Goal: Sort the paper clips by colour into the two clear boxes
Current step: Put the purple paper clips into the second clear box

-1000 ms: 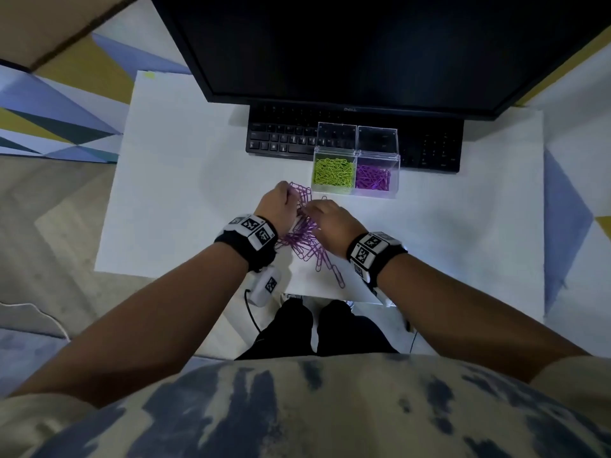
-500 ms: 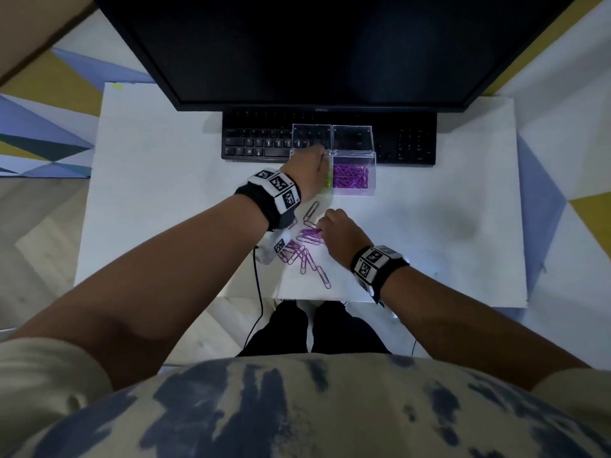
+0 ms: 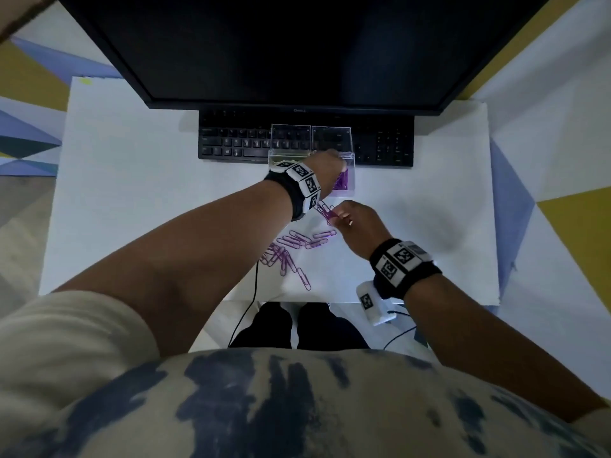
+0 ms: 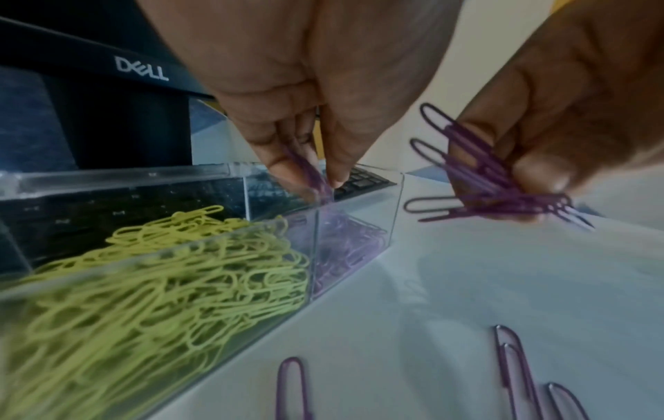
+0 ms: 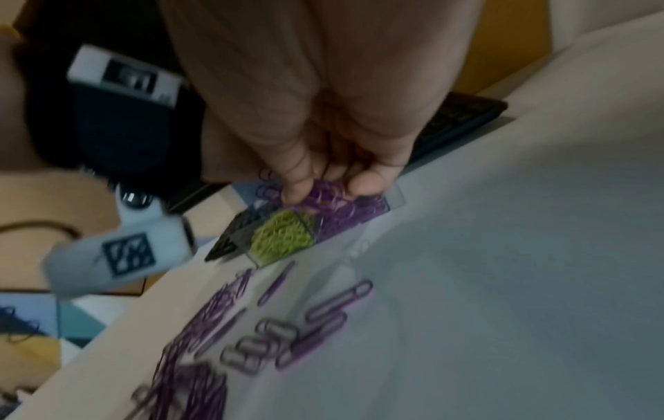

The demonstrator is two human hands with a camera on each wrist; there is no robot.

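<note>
Clips: light, stiff, slippery wire — purple clips [image 3: 291, 249] loose on the near table [image 3: 132, 193], best pinched in bunches.
Left hand [image 4: 305, 119]: pinching clips over the right box [image 4: 359, 221].
Right hand [image 3: 355, 223]: pinching a purple bunch [image 4: 481, 176].

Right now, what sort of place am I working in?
Most likely an office or home desk: a white table carries a Dell monitor and a black keyboard, with two clear boxes of paper clips in front. The patterned floor around it hints at a home.
</note>
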